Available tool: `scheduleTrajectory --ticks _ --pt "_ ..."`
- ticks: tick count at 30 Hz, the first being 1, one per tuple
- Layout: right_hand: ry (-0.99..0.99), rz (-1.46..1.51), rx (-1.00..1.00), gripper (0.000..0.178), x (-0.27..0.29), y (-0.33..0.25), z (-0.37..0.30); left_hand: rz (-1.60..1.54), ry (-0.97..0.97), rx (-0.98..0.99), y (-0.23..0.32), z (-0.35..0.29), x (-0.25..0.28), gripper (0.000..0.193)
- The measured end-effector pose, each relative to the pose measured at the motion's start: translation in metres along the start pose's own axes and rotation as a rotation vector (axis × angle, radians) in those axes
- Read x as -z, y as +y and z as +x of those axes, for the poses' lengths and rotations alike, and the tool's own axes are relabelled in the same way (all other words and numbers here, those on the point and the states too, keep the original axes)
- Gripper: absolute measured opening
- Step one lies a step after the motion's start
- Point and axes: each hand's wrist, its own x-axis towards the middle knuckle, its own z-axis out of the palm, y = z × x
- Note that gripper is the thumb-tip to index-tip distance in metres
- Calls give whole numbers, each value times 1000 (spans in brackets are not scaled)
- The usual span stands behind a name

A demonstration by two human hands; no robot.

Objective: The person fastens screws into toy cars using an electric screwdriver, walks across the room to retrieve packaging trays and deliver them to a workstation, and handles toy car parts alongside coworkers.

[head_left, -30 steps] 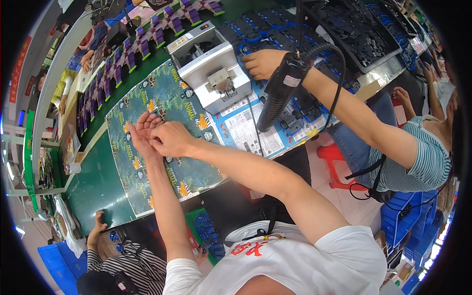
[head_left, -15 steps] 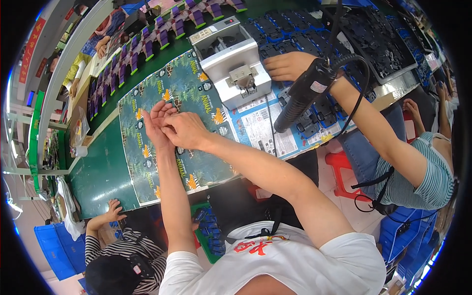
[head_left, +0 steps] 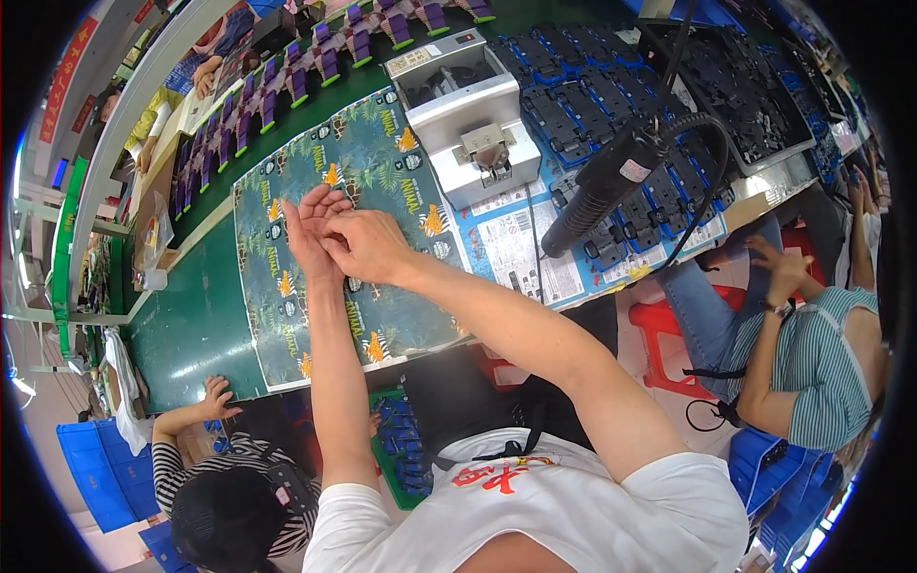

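My left hand (head_left: 309, 239) is turned palm up, its fingers stretched and slightly curled. Over its palm, the fingers of my right hand (head_left: 371, 248) are pinched together. Anything between those fingertips is too small or hidden to make out. Both hands are above a printed dark green sheet (head_left: 401, 320) with animal pictures, lying on the green table. Right of the hands stands a silver-grey machine (head_left: 478, 134) with a small metal block at its front. A black, pen-shaped power screwdriver (head_left: 597, 191) hangs on a cable farther right.
Several black-and-blue plastic parts (head_left: 573, 110) lie in rows behind and right of the machine, beside a black tray (head_left: 785, 153). Purple-and-green parts (head_left: 291, 88) line the far side. People sit at right (head_left: 812, 363) and lower left (head_left: 224, 516). A red stool (head_left: 659, 325) stands right.
The person at right has drawn an arm back from beside the machine and now holds both hands near their body. My own hands keep almost the same pose; the view has shifted slightly.
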Motion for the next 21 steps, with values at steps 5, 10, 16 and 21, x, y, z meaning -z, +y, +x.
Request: scheduleTrajectory --ticks 5,10,16,21 --pt "-122 9 -60 21 9 -2 2 -15 -7 7 0 0 -3 68" --pt "-130 2 -66 19 7 0 3 -18 -14 8 1 1 -1 67" --pt "-23 -31 -20 15 -3 9 0 13 -3 -1 -1 1 -2 67" --pt "-32 -36 -12 14 -4 9 0 2 -4 3 1 -1 -2 66"
